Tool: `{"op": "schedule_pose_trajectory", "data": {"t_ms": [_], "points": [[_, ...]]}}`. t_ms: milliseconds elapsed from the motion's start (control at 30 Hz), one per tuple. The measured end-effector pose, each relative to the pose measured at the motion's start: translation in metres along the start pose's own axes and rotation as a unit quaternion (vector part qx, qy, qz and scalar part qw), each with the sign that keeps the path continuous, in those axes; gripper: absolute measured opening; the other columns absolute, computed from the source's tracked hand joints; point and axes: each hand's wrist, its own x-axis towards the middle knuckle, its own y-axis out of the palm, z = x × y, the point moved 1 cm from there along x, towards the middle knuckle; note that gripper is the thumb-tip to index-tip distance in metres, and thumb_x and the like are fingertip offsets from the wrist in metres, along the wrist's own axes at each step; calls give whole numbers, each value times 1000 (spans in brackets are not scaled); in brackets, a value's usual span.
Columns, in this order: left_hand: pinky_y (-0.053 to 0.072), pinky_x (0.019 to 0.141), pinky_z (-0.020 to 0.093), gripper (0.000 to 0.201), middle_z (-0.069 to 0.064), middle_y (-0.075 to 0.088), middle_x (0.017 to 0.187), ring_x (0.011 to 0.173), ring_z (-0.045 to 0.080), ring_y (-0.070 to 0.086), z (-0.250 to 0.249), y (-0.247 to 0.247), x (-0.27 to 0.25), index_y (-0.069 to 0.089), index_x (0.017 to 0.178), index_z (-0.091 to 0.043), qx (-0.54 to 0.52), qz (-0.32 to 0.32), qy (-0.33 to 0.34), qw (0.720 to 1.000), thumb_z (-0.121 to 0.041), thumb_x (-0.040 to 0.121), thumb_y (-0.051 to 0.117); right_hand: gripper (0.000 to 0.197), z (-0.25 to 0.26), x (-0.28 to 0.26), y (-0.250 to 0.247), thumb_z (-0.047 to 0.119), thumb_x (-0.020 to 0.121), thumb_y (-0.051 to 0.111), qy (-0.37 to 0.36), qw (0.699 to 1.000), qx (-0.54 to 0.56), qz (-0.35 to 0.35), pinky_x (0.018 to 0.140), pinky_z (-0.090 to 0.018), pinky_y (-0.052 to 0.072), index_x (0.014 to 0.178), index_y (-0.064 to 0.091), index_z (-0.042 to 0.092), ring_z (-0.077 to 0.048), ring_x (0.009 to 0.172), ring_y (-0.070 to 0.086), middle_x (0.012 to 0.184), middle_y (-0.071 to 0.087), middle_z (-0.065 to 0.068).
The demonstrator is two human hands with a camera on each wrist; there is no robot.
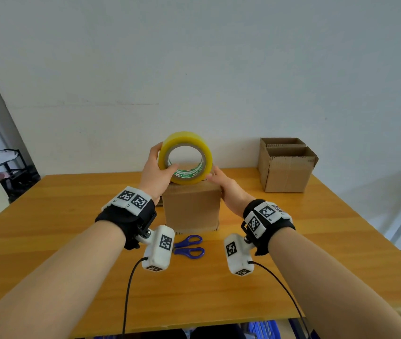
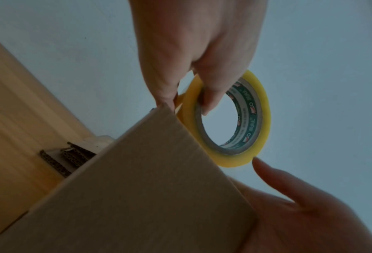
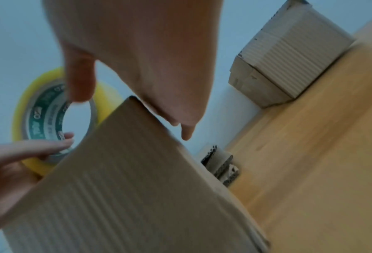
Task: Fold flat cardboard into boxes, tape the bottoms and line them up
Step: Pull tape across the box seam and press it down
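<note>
On the table (image 1: 72,216), hands flank the tape roll (image 1: 185,145) atop a box (image 1: 191,206).

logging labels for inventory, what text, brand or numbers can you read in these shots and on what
Tape roll core, green and white print: letters too blurred to read in any view.
Wrist bands: black and white square marker codes, with tiny characters beside them, too small to read.
Cardboard boxes: no readable print.
Scissors: no print visible.
</note>
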Motion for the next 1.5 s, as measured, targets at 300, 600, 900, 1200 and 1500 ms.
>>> {"op": "schedule_pose_trajectory", "data": {"t_ms": [300,600,900,1200,1500], "points": [[48,94,50,17,14,60,112,104,29,59,0,1,0,52,109,-19,48,2,-30,998,-22,92,55,127,23,-5,-2,75,56,69,-124,855,-503,30,120,-46,11,152,2,26,-18,147,0,160,-1,3],[49,91,53,12,20,54,110,103,34,56,-7,0,2,45,105,-16,65,4,-31,997,-14,94,49,98,40,-19,0,60,76,66,-115,807,-579,28,115,-39,23,150,17,18,-21,140,27,154,25,-3],[42,65,28,23,8,53,91,78,19,52,-18,-3,3,45,118,-5,126,-44,39,990,-8,96,46,95,44,-22,10,59,79,63,-107,792,-601,36,115,-39,24,151,18,17,-23,139,29,154,25,-4],[36,69,33,20,12,49,90,80,26,47,-32,-55,13,48,109,1,242,-92,114,959,5,90,45,101,48,-26,9,56,82,61,-84,791,-605,39,115,-37,20,152,4,11,-24,143,21,159,12,-6],[31,64,35,20,20,51,94,79,33,49,-24,-79,15,47,107,0,366,-93,120,918,6,88,44,102,45,-23,14,56,81,62,-80,802,-591,37,113,-37,26,152,4,12,-26,141,25,159,11,-5]]}}
